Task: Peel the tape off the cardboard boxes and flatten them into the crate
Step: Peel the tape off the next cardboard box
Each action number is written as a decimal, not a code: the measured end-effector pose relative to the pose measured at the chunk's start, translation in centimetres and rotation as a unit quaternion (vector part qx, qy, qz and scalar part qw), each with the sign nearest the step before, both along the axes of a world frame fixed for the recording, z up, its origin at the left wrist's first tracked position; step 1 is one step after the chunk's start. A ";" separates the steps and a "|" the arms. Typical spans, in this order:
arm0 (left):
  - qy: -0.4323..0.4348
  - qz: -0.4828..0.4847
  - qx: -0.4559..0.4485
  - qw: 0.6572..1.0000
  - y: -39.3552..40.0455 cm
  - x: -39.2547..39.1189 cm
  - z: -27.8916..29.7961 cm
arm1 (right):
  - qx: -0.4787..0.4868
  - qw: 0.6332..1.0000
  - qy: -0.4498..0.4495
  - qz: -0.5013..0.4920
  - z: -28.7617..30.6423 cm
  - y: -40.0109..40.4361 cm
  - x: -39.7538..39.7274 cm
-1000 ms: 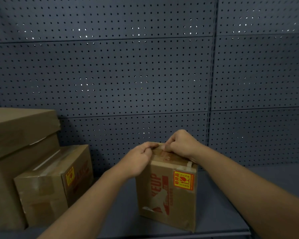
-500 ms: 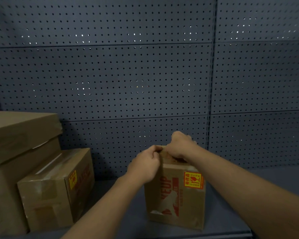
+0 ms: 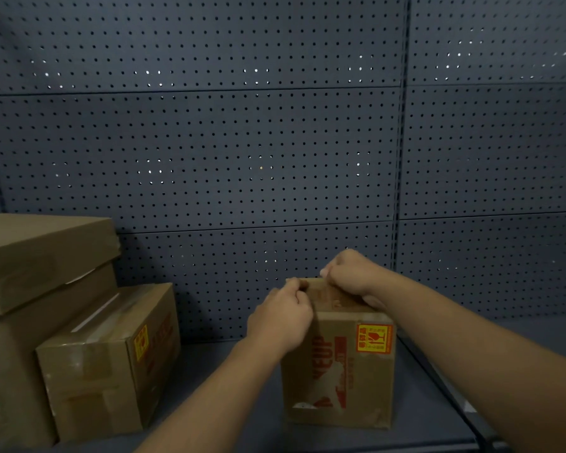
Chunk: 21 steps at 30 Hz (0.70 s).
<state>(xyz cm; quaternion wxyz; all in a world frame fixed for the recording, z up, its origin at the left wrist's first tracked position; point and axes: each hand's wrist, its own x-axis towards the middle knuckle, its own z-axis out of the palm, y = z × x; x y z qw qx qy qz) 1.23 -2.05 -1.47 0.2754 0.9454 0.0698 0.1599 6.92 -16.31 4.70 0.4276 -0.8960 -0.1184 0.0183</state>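
A small brown cardboard box (image 3: 340, 371) stood upright on the dark gray shelf (image 3: 229, 380), near the front edge and a bit right of the middle. Its front side had big red letters and a red picture printed on it. A yellow and red sticker (image 3: 374, 338) with a little glass drawn on it sat at the top right corner of that side. The bottom of the front looked scuffed, with a small white torn spot at the lower left.

Both hands were at the top of the box. The left hand (image 3: 280, 317) had its fingers curled at the top left edge, pinching there. The right hand (image 3: 348, 273) was curled too, gripping the top at the back. Whether tape or a flap sat in those fingers, I could not tell.

Over on the left sat two more brown boxes. A medium box (image 3: 108, 361) with shiny tape on top stood beside a big box (image 3: 36, 266) with a loose lid. Behind it all was a gray wall full of little holes (image 3: 209, 158).
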 end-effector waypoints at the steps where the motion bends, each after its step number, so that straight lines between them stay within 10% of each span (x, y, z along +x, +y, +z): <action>1: 0.001 0.002 -0.001 1.000 -0.1 0.0 0.0 | 0.005 1.000 -0.013 -0.002 0.2 -0.5 0.1; 21: 0.004 0.046 0.009 0.999 -2.0 -0.5 0.7 | -0.058 0.995 -0.056 -0.059 -0.1 1.1 0.6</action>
